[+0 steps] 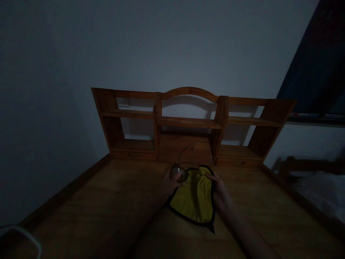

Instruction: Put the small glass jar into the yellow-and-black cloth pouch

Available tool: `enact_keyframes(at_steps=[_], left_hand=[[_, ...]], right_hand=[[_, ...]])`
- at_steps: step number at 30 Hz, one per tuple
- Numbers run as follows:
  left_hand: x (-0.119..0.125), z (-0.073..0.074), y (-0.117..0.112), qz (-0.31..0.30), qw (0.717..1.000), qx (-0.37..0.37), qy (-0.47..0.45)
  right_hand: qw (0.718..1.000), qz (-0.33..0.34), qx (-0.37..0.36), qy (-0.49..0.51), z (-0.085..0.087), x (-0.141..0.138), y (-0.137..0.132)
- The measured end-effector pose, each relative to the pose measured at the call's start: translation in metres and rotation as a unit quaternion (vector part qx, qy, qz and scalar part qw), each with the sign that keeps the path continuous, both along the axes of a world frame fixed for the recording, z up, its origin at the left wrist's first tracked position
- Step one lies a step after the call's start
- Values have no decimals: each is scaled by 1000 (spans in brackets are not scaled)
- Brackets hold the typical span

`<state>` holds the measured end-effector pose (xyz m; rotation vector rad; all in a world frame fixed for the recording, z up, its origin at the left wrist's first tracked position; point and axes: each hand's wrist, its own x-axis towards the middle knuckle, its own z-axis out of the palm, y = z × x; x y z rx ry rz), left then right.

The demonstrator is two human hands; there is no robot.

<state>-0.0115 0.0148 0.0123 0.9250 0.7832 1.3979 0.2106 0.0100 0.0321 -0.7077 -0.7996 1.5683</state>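
The scene is very dim. A yellow cloth (194, 197) with a dark border hangs between my hands above a wooden desk (107, 208). My right hand (217, 187) grips the cloth's upper right edge. My left hand (169, 183) is closed on a pair of glasses (179, 172). One lens rests against the cloth's upper left corner, and a thin temple arm sticks up behind it.
A wooden hutch (188, 124) with bare shelves stands at the back of the desk against a pale wall. A white cable (24, 233) curves at the lower left. A bed with pale bedding (320, 190) lies to the right.
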Motion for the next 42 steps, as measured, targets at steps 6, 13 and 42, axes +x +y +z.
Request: enact_keyframes(at_steps=[6,13,42], left_hand=[[2,2,-1,43,993,99,41],[0,6,-3,-26,981,158,108],[3,17,-20,15,976,76,202]], right_hand=[[1000,8,12,-19,2,-1,-3],[989,-30,78,-123,12,-9,-10],[953,195,114,-204,11,-30,-35]])
